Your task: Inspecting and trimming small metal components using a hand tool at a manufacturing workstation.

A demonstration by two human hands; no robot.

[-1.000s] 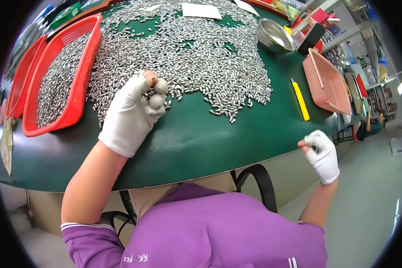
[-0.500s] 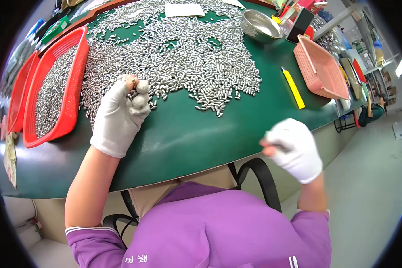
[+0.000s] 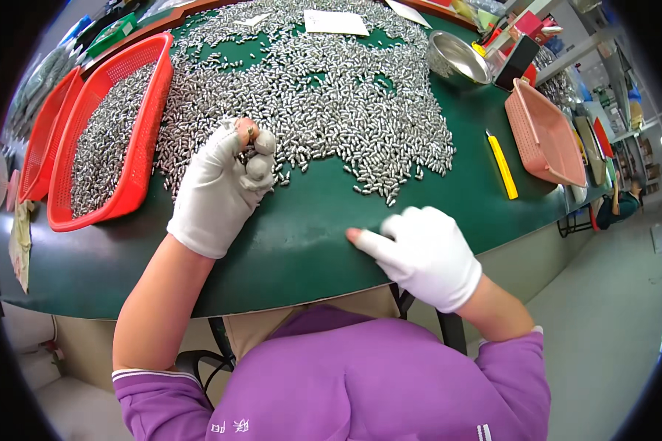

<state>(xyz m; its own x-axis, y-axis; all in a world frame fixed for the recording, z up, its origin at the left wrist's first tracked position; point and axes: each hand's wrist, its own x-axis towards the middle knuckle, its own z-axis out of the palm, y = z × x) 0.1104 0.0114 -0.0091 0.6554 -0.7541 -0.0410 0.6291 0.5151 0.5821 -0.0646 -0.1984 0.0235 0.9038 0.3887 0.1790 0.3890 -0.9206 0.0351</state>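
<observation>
Left of the grip, two red baskets (image 3: 136,110) stand on the green table (image 3: 287,250), the nearer one holding more silver pieces. Far to its right lie a yellow knife (image 3: 502,165) and a pink basket (image 3: 541,136), with a steel bowl (image 3: 457,57) and white paper (image 3: 336,23) beyond.

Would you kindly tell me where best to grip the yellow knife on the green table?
Probably pinch the yellow knife across its long sides near the middle, coming from above: it lies flat and alone on the table, with bare cloth along both sides.
</observation>
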